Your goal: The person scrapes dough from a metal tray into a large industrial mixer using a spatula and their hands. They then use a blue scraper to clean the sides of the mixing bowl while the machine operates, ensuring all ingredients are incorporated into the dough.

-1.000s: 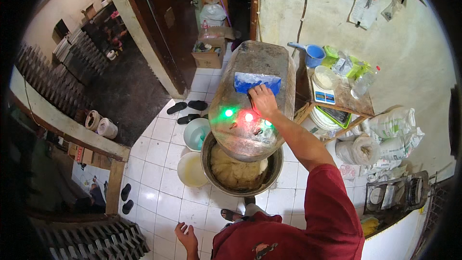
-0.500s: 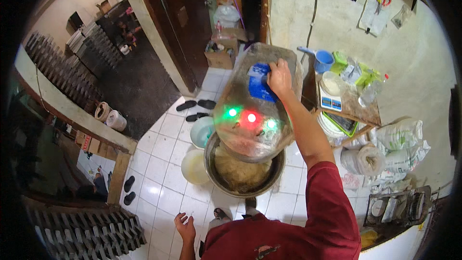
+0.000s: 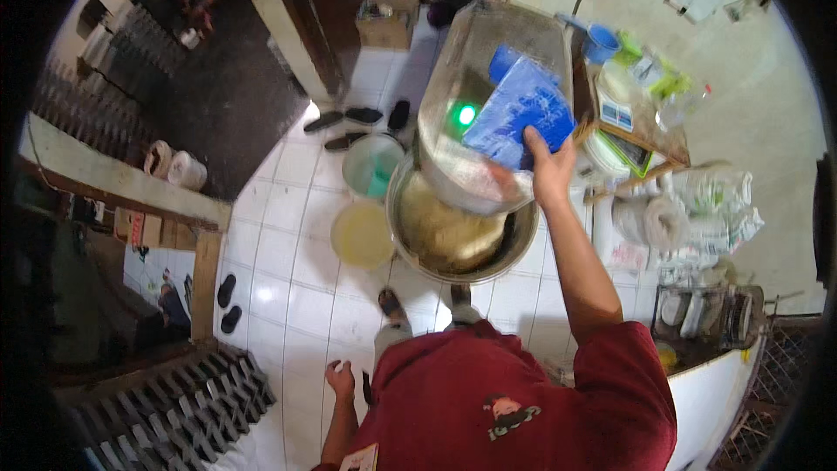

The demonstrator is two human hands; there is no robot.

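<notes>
My right hand (image 3: 553, 167) grips a flat blue scraper (image 3: 523, 113), rectangular and smeared with whitish residue, with my thumb on its upper face. It is held over the worn metal top of a mixer (image 3: 453, 44), where one green light glows. Another blue piece (image 3: 503, 62) shows just behind the scraper, partly hidden by it. Below the mixer head is a large metal bowl (image 3: 403, 249) holding pale dough (image 3: 458, 240), which looks blurred. My left hand (image 3: 341, 378) hangs low at my side, empty, its fingers loosely bent and apart.
Left of the bowl stand a pail of yellowish liquid (image 3: 362, 235) and a pale bucket with something teal (image 3: 370, 166). On the right, a small wooden table (image 3: 667, 144) bears a scale (image 3: 615, 113) and a blue dipper (image 3: 602, 42). Sacks (image 3: 715, 201) lie beyond. Dark slats (image 3: 174, 410) are stacked lower left.
My right hand has lifted the blue scraper off the mixer top and drawn it nearer and to the right. The view has shifted, and fewer lights show. My left hand stays low.
</notes>
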